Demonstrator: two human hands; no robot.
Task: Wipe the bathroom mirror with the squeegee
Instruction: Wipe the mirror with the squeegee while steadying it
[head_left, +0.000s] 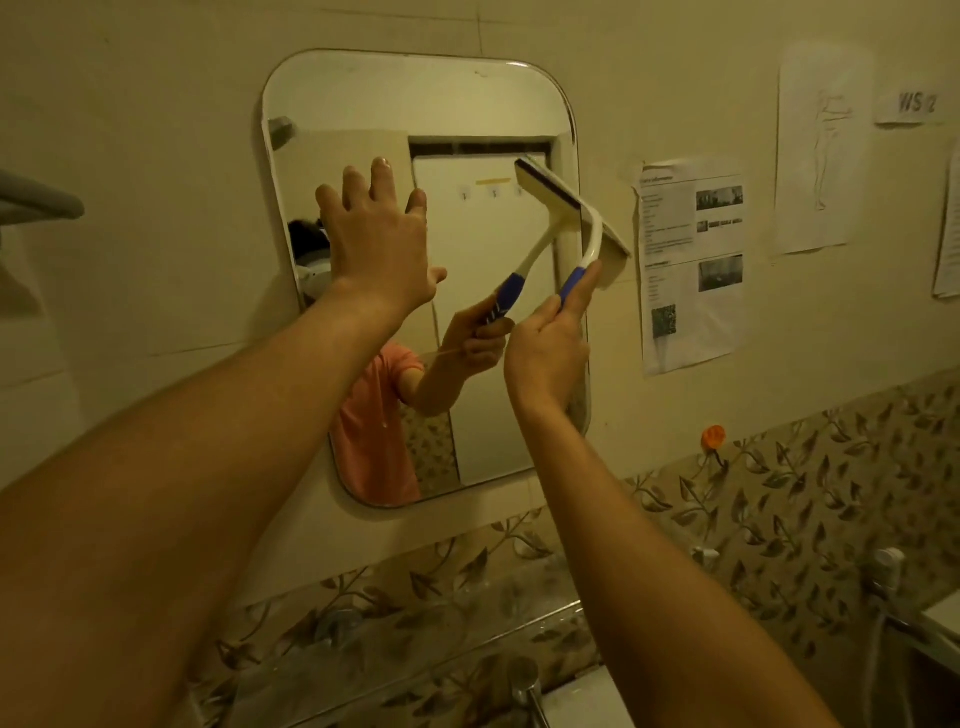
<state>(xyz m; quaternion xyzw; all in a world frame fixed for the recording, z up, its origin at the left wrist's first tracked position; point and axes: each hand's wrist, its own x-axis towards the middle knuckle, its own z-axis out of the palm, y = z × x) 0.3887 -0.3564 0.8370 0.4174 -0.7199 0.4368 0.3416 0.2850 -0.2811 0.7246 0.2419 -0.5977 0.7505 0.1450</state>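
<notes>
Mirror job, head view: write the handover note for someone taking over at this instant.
Left hand: open, fingers spread, up at the mirror's upper left half; contact unclear.
Right hand: grips the squeegee's blue handle, head tilted at the mirror's right edge, upper part.
Done: cannot tell from the glass.
Left: draw the head across and down the pane.

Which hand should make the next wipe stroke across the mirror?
Right. The right hand grips the squeegee handle, its blade at the mirror's right edge; the left hand is spread over the glass, holding nothing.
</notes>
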